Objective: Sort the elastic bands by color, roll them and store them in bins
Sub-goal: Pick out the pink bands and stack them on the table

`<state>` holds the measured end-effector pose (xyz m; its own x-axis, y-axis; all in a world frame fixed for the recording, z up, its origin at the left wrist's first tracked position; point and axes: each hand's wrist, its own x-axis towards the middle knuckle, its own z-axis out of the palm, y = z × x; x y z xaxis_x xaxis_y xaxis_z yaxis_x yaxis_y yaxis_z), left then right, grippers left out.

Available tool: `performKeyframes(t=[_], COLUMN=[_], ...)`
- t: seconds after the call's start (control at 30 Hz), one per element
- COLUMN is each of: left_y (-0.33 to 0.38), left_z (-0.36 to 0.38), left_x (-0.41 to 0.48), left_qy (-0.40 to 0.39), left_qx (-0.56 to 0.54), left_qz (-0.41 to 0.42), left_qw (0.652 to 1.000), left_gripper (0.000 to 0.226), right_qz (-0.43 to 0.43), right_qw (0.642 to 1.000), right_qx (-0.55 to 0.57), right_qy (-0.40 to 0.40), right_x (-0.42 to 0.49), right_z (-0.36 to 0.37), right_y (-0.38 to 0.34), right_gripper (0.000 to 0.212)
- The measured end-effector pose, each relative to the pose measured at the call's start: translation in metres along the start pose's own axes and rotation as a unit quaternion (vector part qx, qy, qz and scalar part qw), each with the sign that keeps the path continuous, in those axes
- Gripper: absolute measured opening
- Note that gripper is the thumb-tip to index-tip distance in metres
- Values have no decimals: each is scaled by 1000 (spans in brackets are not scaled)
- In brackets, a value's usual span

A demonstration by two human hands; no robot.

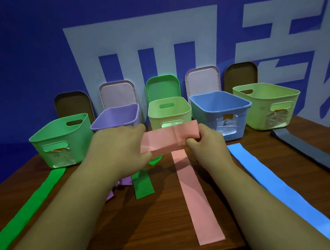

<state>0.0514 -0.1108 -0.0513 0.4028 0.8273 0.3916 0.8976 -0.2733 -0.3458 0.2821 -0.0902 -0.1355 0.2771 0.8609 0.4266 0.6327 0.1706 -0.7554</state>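
Nearest me, the loose tail of the pink band (195, 201) lies flat on the desk (156, 228), running from under my right grip (206, 145) back toward my body. The blue band (271, 188) lies just right of that grip, and the green band (24, 203) is well left of my left grip (121, 143). Both grips are raised off the desk and closed on the pink band's far end. The left pinches one end of a flattened fold and the right thumb and fingers pinch the other, with the fold held crosswise between them. To roll it well, I judge I should keep the edges square and the tension even, so the tail feeds in straight; a slack side would roll into a cone. Beyond the grips stand open bins: the light green bin (168, 110) straight ahead, the purple bin (115, 117) past the left grip, the blue bin (219, 112) past the right. Which one takes pink I cannot tell.
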Motion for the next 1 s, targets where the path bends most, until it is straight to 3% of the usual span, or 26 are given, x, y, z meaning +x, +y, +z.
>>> performKeyframes(t=[0.13, 0.2, 0.3, 0.43, 0.6, 0.7, 0.8, 0.87, 1.0], left_y=[-10, -16, -25, -31, -23, -17, 4, 23, 41], left_z=[-18, -22, -29, -22, -10, -6, 5, 20, 50], left_x=[-9, -11, -16, -26, -25, -19, -7, 0, 6], left_qy=[-173, -278, -387, -457, -428, -386, -293, -238, -198], left_qx=[75, 17, -60, -245, -337, -268, -223, -266, -324], left_qz=[-73, -95, -65, -54, -41, -15, 22, 48, 81], left_qw=[979, 956, 918, 853, 837, 883, 930, 933, 921], left_gripper=[45, 46, 58, 65, 63, 45, 25, 18, 29], right_qz=[19, 33, 33, 26, 18, 31, 64, 99, 112], right_qw=[1000, 999, 999, 998, 994, 993, 990, 984, 979], right_qx=[1, 13, 14, 0, -26, -16, 18, 74, 106], right_qy=[15, 14, -6, -55, -106, -112, -121, -125, -130], right_x=[0, 1, -1, -4, -5, -5, -7, -11, -11], right_z=[-4, -5, -4, -1, 5, 4, 3, 3, 6], right_y=[-1, 0, 0, -1, -1, -3, -5, -7, -6], right_gripper=[17, 21, 19, 20, 27, 28, 32, 37, 38])
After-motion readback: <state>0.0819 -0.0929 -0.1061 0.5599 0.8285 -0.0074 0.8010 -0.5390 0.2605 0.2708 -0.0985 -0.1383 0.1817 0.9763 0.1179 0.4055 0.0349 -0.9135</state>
